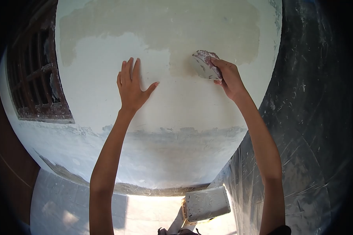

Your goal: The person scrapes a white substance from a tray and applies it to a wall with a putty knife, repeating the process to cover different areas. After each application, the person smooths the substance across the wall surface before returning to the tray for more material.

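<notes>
My left hand [133, 87] lies against the pale wall [106, 98] with its fingers spread and nothing in it. To its right, my right hand [228, 76] grips a flat scraper [207, 65] smeared with white and reddish-brown residue. The scraper is at the wall surface, near the lower edge of a darker beige patch [208, 23] that covers the upper part of the wall. Whether its edge touches the wall I cannot tell.
A tray of whitish paste [208, 203] rests on a support below the wall. A dark wooden window frame [39, 78] is at the left. Dark plastic sheeting [302, 137] hangs along the right side. Pale floor tiles [145, 209] show at the bottom.
</notes>
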A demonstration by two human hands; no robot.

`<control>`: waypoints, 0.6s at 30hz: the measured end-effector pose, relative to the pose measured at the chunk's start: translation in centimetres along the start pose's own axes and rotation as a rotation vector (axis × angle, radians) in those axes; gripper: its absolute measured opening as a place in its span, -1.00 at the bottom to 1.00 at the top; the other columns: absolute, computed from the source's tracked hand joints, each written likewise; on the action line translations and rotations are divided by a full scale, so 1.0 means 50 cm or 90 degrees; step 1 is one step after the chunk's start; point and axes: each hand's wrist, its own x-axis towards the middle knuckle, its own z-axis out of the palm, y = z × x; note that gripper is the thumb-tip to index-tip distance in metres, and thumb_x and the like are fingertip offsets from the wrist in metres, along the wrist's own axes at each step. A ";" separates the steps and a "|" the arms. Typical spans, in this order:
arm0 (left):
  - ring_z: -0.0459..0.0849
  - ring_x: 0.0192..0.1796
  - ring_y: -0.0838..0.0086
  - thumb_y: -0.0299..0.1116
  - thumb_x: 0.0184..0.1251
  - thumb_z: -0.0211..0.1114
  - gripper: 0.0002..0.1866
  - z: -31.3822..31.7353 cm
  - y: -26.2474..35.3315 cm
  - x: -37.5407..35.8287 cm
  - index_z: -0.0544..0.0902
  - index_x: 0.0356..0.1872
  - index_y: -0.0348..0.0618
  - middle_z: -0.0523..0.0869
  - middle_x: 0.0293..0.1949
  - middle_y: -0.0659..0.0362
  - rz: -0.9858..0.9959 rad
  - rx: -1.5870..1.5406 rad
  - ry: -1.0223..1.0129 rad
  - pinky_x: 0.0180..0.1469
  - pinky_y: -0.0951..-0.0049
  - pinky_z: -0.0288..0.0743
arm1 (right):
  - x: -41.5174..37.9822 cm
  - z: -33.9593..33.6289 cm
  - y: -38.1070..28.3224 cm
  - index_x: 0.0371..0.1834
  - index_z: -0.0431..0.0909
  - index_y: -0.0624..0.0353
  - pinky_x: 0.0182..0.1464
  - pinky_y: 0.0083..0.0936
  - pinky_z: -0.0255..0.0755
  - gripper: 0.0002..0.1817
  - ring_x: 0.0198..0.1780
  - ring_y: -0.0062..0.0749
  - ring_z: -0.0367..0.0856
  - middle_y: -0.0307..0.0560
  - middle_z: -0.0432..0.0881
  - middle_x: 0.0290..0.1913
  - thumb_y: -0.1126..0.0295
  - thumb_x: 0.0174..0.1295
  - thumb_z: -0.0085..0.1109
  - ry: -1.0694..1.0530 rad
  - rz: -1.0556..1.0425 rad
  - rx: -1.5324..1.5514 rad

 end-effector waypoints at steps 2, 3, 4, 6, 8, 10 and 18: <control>0.03 0.62 0.01 0.19 0.18 0.47 0.05 0.015 -0.016 -0.004 0.18 0.57 -0.11 0.19 0.55 0.00 0.011 0.039 -0.004 0.51 -0.09 -0.01 | 0.020 0.016 -0.005 -0.24 0.67 0.15 -0.42 -0.55 0.29 -0.75 -0.48 -0.68 0.39 -0.34 0.59 -0.43 0.18 0.39 0.22 -0.012 -0.035 -0.041; 0.03 0.62 0.01 0.19 0.18 0.47 0.05 0.026 -0.026 -0.010 0.18 0.57 -0.11 0.19 0.55 0.00 0.009 0.039 -0.002 0.51 -0.09 -0.01 | 0.029 0.023 -0.008 -0.24 0.67 0.16 -0.40 -0.54 0.31 -0.73 -0.46 -0.67 0.42 -0.33 0.59 -0.42 0.16 0.39 0.23 0.004 -0.074 -0.095; 0.02 0.62 0.03 0.26 0.19 0.41 0.06 0.037 -0.034 -0.014 0.18 0.57 -0.12 0.17 0.56 0.00 0.017 0.064 0.004 0.52 -0.09 -0.05 | 0.042 0.029 -0.013 -0.23 0.68 0.17 -0.39 -0.53 0.33 -0.71 -0.45 -0.65 0.44 -0.33 0.60 -0.42 0.14 0.38 0.25 0.019 -0.117 -0.150; 0.01 0.63 0.05 0.34 0.19 0.36 0.07 0.050 -0.044 -0.018 0.17 0.57 -0.13 0.15 0.58 0.00 0.024 0.094 0.013 0.54 -0.09 -0.09 | 0.068 0.041 -0.014 -0.24 0.67 0.20 -0.38 -0.53 0.34 -0.68 -0.45 -0.63 0.44 -0.31 0.60 -0.44 0.13 0.37 0.26 0.024 -0.187 -0.208; 0.04 0.64 0.12 0.38 0.16 0.34 0.04 0.054 -0.046 -0.021 0.29 0.54 -0.09 0.20 0.59 0.06 0.026 0.086 0.039 0.55 -0.04 -0.10 | 0.095 0.054 -0.010 -0.24 0.66 0.23 -0.38 -0.52 0.35 -0.66 -0.45 -0.61 0.45 -0.29 0.59 -0.45 0.11 0.36 0.28 0.033 -0.255 -0.255; 0.03 0.64 0.11 0.38 0.18 0.33 0.06 0.053 -0.049 -0.022 0.24 0.56 -0.11 0.16 0.60 0.05 0.033 0.091 0.035 0.54 -0.06 -0.10 | 0.110 0.078 -0.019 -0.15 0.67 0.21 -0.38 -0.64 0.30 -0.68 -0.41 -0.74 0.40 -0.40 0.61 -0.38 0.13 0.43 0.26 0.017 -0.330 -0.300; 0.02 0.64 0.09 0.31 0.23 0.31 0.01 0.056 -0.046 -0.023 0.22 0.57 -0.10 0.15 0.60 0.06 0.036 0.087 0.035 0.54 -0.06 -0.08 | 0.110 0.154 -0.053 -0.14 0.64 0.24 -0.37 -0.47 0.40 -0.69 -0.47 -0.47 0.51 -0.13 0.66 -0.45 0.16 0.41 0.25 -0.008 -0.540 -0.433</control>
